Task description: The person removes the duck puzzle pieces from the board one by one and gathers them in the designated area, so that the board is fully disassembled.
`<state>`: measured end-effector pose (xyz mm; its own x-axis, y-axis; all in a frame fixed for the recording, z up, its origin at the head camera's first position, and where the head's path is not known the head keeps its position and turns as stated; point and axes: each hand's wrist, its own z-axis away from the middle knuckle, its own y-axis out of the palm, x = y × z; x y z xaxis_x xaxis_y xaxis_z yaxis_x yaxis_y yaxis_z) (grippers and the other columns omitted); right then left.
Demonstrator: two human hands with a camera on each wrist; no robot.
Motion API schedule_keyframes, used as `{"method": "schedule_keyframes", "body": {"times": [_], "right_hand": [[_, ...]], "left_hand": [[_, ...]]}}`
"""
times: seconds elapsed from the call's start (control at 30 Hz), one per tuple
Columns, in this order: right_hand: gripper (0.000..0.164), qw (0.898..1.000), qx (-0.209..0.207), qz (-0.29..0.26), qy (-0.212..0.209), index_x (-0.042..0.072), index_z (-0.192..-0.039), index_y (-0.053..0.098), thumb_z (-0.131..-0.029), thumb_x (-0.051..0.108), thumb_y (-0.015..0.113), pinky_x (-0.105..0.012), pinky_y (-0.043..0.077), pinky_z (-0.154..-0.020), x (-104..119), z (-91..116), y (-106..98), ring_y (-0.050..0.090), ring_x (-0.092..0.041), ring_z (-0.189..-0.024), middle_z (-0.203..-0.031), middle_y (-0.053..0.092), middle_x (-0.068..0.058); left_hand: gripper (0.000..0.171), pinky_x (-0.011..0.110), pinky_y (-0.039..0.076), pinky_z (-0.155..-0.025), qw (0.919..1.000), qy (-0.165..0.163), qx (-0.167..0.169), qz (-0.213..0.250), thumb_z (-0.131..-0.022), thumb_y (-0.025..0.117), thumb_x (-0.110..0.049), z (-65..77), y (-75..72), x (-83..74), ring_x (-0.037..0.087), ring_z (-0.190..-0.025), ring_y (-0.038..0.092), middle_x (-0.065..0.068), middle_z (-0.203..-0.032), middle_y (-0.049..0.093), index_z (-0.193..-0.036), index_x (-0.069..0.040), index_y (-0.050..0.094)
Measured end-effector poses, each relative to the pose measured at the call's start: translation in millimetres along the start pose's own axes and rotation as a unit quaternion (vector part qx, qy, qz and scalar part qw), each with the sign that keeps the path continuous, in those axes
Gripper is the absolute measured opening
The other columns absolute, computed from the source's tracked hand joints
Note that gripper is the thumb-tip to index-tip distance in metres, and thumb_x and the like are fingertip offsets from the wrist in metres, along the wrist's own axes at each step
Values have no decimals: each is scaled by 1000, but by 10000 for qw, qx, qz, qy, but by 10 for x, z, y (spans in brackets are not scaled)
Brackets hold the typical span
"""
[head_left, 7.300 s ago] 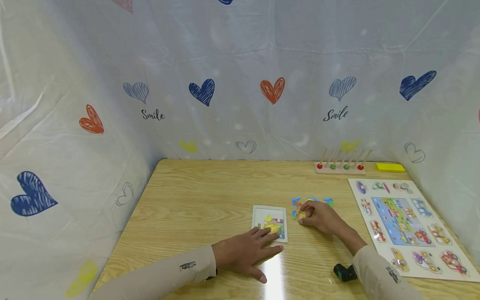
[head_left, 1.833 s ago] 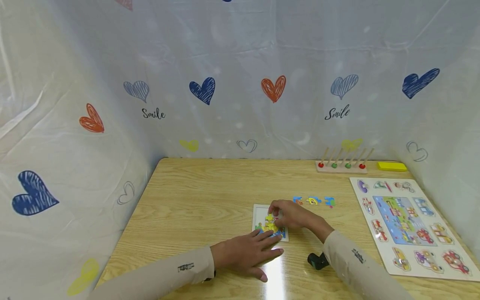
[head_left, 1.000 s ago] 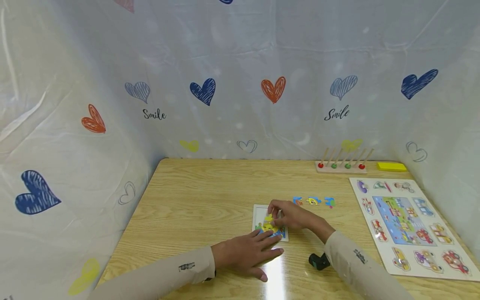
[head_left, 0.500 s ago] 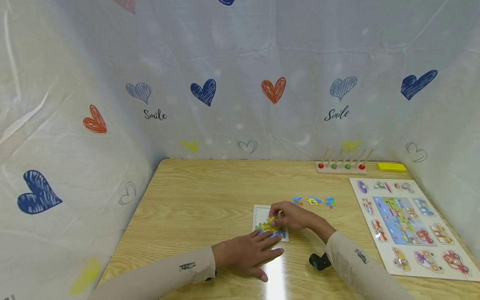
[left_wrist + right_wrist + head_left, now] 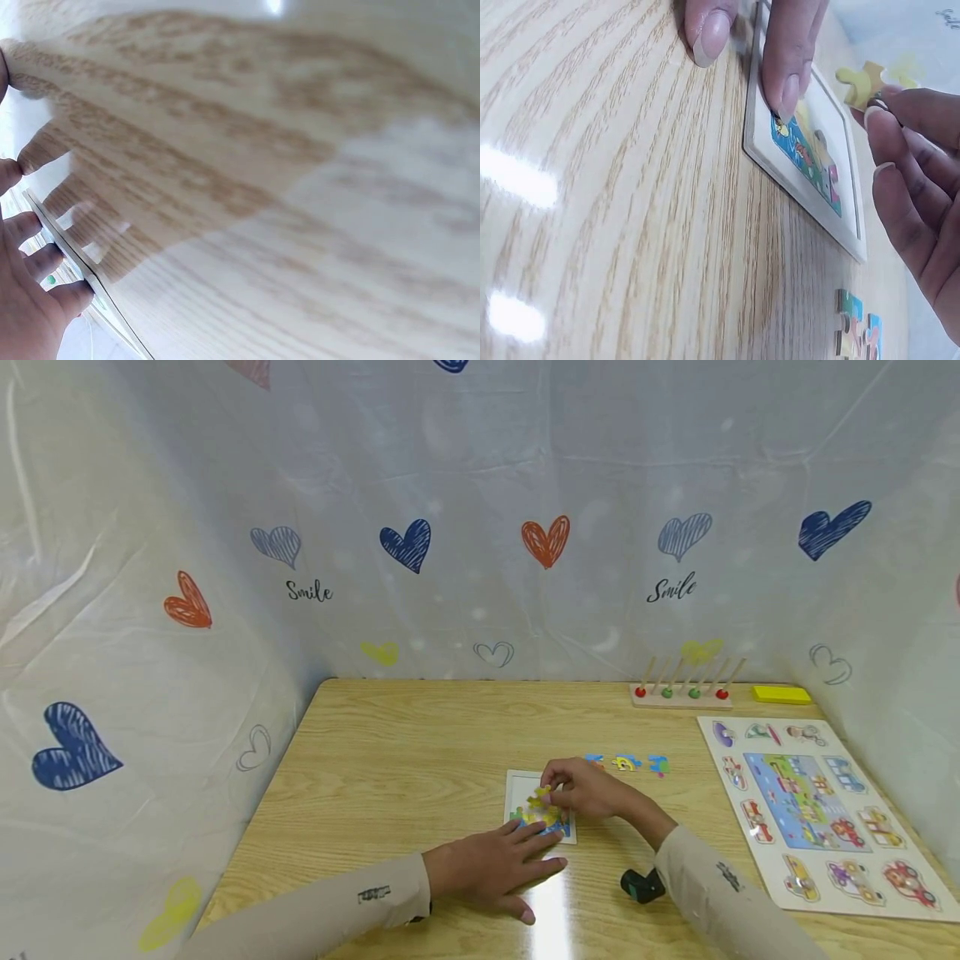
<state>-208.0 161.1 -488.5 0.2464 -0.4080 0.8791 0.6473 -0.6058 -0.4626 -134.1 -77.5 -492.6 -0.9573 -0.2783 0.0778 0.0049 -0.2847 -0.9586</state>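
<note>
A small white puzzle tray [image 5: 508, 793] lies on the table, partly filled with yellow, blue and green jigsaw pieces along its near side. My left hand [image 5: 491, 866] lies spread, its fingertips resting on the tray's near edge and pieces; the left wrist view shows these fingers on the tray rim [image 5: 94, 279]. Over the tray, my right hand [image 5: 588, 791] pinches a yellow jigsaw piece [image 5: 864, 84] between thumb and fingers, tilted and raised above the tray in the right wrist view. Several loose jigsaw pieces [image 5: 626, 763] lie just beyond the right hand.
A large white board puzzle [image 5: 708, 727] with vehicle pictures covers the table's right side. At the back right stand a wooden peg rack [image 5: 678, 700] with red and green beads and a yellow block [image 5: 780, 695]. A black wrist camera [image 5: 642, 886] hangs under the right forearm.
Earlier the right hand was at the loose pieces on the right; it has moved left over the tray. In the last second it turns and lifts the yellow jigsaw piece slightly. The left hand stays put.
</note>
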Motion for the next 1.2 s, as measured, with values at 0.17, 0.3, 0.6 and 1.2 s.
{"method": "schedule_keyframes", "body": {"times": [0.17,0.3,0.6,1.2], "right_hand": [[10,9999,-119,33,-66,8,-107,65,-99,13,65,-31,54,-56,-22,14,-9,61,-19,-60,-89,69,-14],[18,9995,-139,157,-216,6,-116,66,-100,15,63,-27,52,-55,-70,35,-33,59,-17,-59,-90,68,-12],[29,9991,-272,171,-275,-3,-130,61,-103,7,55,-25,48,-52,-77,111,-76,55,-22,-55,-97,63,-17],[21,9980,-628,-6,80,0,-114,62,-99,13,65,-26,49,-53,-141,288,-151,53,-10,-59,-92,65,-11]], "left_hand": [[77,44,28,-122,10000,-9,30,42,-101,25,-68,-5,-7,0,29,-155,18,9,-170,10,-163,-23,18],[77,44,28,-122,10000,-21,26,35,-101,25,-68,-2,-15,-2,29,-155,18,8,-170,11,-163,-23,18],[77,43,28,-122,10000,-24,3,55,-101,25,-68,4,-23,-3,29,-155,18,9,-170,11,-163,-23,18],[77,43,27,-123,10000,-23,-56,-10,-100,25,-69,-9,9,-1,28,-155,19,9,-170,11,-163,-23,18]]}}
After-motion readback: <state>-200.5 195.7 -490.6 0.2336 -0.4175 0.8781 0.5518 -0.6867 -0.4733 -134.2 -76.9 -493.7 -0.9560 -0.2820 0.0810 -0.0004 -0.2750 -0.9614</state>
